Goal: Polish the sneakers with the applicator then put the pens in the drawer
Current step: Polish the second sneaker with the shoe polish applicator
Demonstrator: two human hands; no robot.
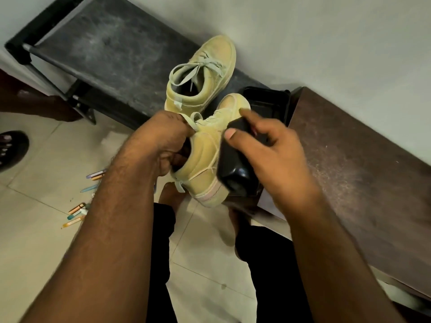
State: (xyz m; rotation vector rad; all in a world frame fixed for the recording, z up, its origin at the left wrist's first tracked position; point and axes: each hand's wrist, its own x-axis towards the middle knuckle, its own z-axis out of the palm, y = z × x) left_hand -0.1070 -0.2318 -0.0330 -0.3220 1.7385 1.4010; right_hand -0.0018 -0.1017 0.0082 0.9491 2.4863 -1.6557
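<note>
The left hand grips the collar of a pale yellow sneaker, fingers curled inside the opening, holding it raised above the tiled floor. The right hand holds a black polish applicator against the sneaker's right side, thumb on top, index finger extended. The second sneaker rests further away on a dark shoe rack. A black tray sits just right of it, beside a brown cabinet top. Several pens lie scattered on the floor at left

Pens partly behind left forearm.
</note>
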